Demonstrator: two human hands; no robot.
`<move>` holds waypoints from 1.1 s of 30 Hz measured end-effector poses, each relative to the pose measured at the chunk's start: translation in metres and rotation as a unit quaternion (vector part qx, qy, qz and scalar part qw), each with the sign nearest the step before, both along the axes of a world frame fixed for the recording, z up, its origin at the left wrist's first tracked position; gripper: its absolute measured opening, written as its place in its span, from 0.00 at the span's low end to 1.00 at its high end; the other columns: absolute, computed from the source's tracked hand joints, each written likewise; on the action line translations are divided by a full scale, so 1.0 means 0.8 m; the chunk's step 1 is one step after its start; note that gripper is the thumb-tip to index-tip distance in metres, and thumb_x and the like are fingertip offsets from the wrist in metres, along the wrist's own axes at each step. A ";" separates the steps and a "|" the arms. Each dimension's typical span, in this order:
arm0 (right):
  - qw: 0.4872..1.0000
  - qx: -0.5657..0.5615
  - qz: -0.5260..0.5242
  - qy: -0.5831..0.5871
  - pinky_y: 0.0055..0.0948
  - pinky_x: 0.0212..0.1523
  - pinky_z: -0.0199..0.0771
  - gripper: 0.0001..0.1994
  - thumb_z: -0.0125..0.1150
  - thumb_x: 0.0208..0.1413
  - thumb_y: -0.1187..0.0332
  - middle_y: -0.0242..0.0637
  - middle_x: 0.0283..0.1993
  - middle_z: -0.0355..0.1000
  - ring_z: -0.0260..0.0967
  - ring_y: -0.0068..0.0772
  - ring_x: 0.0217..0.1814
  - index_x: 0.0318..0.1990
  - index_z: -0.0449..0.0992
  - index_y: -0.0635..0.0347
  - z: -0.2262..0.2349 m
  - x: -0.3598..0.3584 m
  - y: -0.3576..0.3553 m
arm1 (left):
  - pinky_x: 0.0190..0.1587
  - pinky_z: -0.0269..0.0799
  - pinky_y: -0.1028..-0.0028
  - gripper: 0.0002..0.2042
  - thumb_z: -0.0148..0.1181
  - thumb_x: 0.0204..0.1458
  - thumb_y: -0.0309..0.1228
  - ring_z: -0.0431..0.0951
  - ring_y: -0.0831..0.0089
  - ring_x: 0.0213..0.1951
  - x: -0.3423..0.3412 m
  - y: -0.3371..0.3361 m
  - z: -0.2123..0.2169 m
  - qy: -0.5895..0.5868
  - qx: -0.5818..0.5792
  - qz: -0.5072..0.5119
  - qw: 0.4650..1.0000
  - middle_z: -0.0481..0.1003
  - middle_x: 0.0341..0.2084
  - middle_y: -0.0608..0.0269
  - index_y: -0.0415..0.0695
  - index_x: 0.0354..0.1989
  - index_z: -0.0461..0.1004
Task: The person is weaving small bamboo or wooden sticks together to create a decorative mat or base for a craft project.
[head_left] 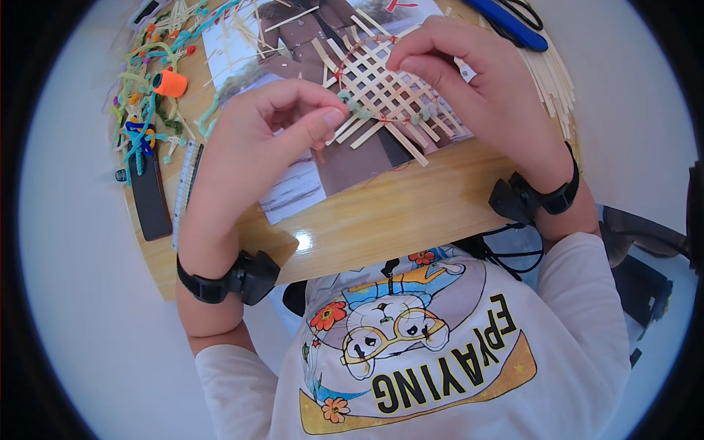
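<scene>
A flat lattice of woven pale straw strips [389, 92] is held over the wooden table [396, 213], with a red thread ring and a fuzzy green cord running along its lower edge. My left hand [257, 139] pinches the lattice's left edge, where the green cord ends, between thumb and fingers. My right hand [469, 81] grips the lattice's upper right side with curled fingers. Both wrists wear black bands.
An open magazine [308, 183] lies under the work. At the left are an orange thread spool [170, 83], a tangle of coloured cords [143, 110], a dark phone [150, 198] and a ruler [185, 187]. Blue-handled scissors [510, 22] and loose straw strips [554, 81] lie at the right.
</scene>
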State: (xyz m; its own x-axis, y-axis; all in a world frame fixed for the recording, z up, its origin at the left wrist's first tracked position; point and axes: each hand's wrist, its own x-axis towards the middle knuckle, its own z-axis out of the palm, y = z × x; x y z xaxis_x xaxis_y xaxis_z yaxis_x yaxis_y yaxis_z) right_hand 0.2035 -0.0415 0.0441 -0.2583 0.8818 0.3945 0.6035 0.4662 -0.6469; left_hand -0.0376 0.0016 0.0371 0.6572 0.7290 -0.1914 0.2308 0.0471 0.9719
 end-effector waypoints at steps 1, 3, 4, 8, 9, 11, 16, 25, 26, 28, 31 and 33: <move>0.998 0.043 -0.007 -0.045 0.22 0.30 0.71 0.09 0.58 0.56 0.68 0.35 0.34 0.76 0.70 0.20 0.28 0.41 0.76 0.63 0.003 0.004 0.000 | 0.34 0.68 0.82 0.06 0.59 0.54 0.27 0.71 0.83 0.29 -0.001 0.001 -0.001 0.008 0.005 0.007 1.000 0.74 0.26 0.68 0.38 0.37 0.75; 0.996 0.047 -0.014 -0.075 0.22 0.29 0.69 0.07 0.56 0.54 0.73 0.38 0.34 0.74 0.69 0.24 0.28 0.40 0.75 0.63 0.010 0.010 0.001 | 0.33 0.67 0.83 0.07 0.60 0.53 0.28 0.71 0.84 0.28 -0.001 0.001 -0.003 0.019 0.020 0.022 0.999 0.74 0.26 0.69 0.38 0.37 0.76; 0.993 0.050 -0.019 -0.105 0.22 0.29 0.67 0.07 0.55 0.53 0.78 0.41 0.33 0.73 0.68 0.28 0.28 0.39 0.75 0.64 0.015 0.012 0.001 | 0.33 0.67 0.83 0.08 0.61 0.53 0.29 0.71 0.85 0.28 0.000 0.001 -0.005 0.029 0.036 0.040 0.998 0.74 0.25 0.70 0.38 0.37 0.76; 0.996 0.059 -0.068 -0.018 0.24 0.29 0.65 0.03 0.57 0.53 0.75 0.40 0.28 0.70 0.66 0.31 0.27 0.34 0.75 0.65 0.017 0.009 0.011 | 0.33 0.66 0.83 0.08 0.61 0.53 0.29 0.71 0.85 0.28 -0.003 0.004 -0.013 0.030 0.061 0.057 0.996 0.74 0.24 0.70 0.38 0.36 0.76; 0.996 0.061 -0.069 -0.019 0.24 0.29 0.65 0.03 0.57 0.53 0.75 0.40 0.28 0.70 0.66 0.31 0.27 0.34 0.75 0.65 0.016 0.015 0.009 | 0.33 0.67 0.83 0.08 0.60 0.53 0.30 0.70 0.85 0.28 -0.003 0.007 -0.015 0.028 0.081 0.058 0.995 0.73 0.24 0.70 0.38 0.36 0.76; 0.994 0.033 -0.106 -0.004 0.24 0.29 0.65 0.04 0.57 0.53 0.75 0.41 0.28 0.71 0.67 0.31 0.27 0.34 0.75 0.66 0.019 0.018 0.008 | 0.33 0.67 0.83 0.08 0.60 0.53 0.30 0.70 0.85 0.28 0.000 0.011 -0.020 0.024 0.106 0.060 0.992 0.73 0.23 0.71 0.38 0.36 0.76; 0.995 0.032 -0.082 -0.049 0.29 0.32 0.68 0.05 0.57 0.53 0.73 0.43 0.30 0.73 0.69 0.36 0.29 0.34 0.75 0.65 0.006 0.009 0.009 | 0.33 0.67 0.83 0.09 0.60 0.54 0.31 0.71 0.85 0.27 0.003 0.010 -0.023 0.031 0.178 0.057 0.982 0.73 0.22 0.71 0.38 0.36 0.76; 0.974 0.149 -0.103 -0.136 0.33 0.44 0.71 0.14 0.56 0.57 0.63 0.47 0.44 0.73 0.71 0.43 0.42 0.45 0.74 0.63 0.003 0.027 0.013 | 0.33 0.68 0.83 0.07 0.60 0.53 0.30 0.72 0.85 0.27 0.011 -0.011 -0.007 0.036 0.246 0.078 0.965 0.74 0.22 0.71 0.39 0.34 0.77; 0.988 0.027 -0.148 -0.048 0.30 0.43 0.72 0.15 0.55 0.58 0.65 0.46 0.48 0.72 0.72 0.34 0.42 0.49 0.73 0.63 0.021 0.018 0.006 | 0.33 0.68 0.83 0.07 0.60 0.53 0.30 0.72 0.85 0.27 0.010 -0.017 -0.004 0.058 0.283 0.084 0.954 0.74 0.22 0.71 0.39 0.34 0.77; 0.990 -0.059 -0.098 0.082 0.26 0.40 0.72 0.14 0.56 0.58 0.65 0.43 0.45 0.73 0.71 0.28 0.40 0.48 0.74 0.62 0.037 0.017 0.001 | 0.33 0.69 0.82 0.07 0.61 0.51 0.29 0.73 0.83 0.27 0.018 -0.022 -0.003 0.071 0.329 0.083 0.938 0.75 0.22 0.68 0.38 0.33 0.77; 0.979 -0.012 0.048 0.197 0.21 0.31 0.73 0.15 0.57 0.57 0.63 0.37 0.38 0.76 0.71 0.20 0.29 0.47 0.73 0.63 0.019 0.010 0.012 | 0.32 0.71 0.79 0.07 0.62 0.50 0.28 0.75 0.78 0.27 0.032 -0.028 0.004 0.071 0.402 0.070 0.910 0.76 0.23 0.63 0.38 0.34 0.77; 0.970 -0.138 0.126 0.152 0.20 0.33 0.74 0.21 0.57 0.58 0.59 0.38 0.40 0.75 0.72 0.21 0.30 0.52 0.70 0.65 0.021 -0.015 0.001 | 0.32 0.72 0.78 0.07 0.62 0.49 0.28 0.76 0.76 0.27 0.036 -0.026 0.013 0.078 0.431 0.070 0.896 0.76 0.23 0.62 0.38 0.34 0.77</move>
